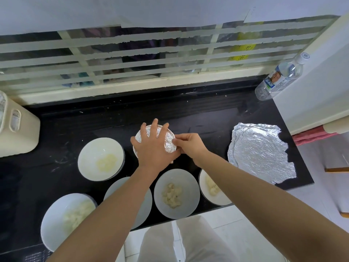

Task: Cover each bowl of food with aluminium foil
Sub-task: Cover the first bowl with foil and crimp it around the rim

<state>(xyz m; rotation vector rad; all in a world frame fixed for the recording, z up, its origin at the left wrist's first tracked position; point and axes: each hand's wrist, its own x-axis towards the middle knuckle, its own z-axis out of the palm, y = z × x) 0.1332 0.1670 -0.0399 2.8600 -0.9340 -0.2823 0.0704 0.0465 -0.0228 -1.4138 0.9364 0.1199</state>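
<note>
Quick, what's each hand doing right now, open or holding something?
Left hand: open, fingers spread, pressing flat on the foil.
Right hand: grip closed, pinching the foil's edge.

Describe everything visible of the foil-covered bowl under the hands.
The foil-covered bowl sits upright on the black counter, just behind the uncovered bowls. Crinkled, shiny silver foil spans its top and folds down over the rim. The left hand lies on the foil with fingers spread, hiding most of it. The right hand pinches the foil at the right edge. Its contents are hidden.
</note>
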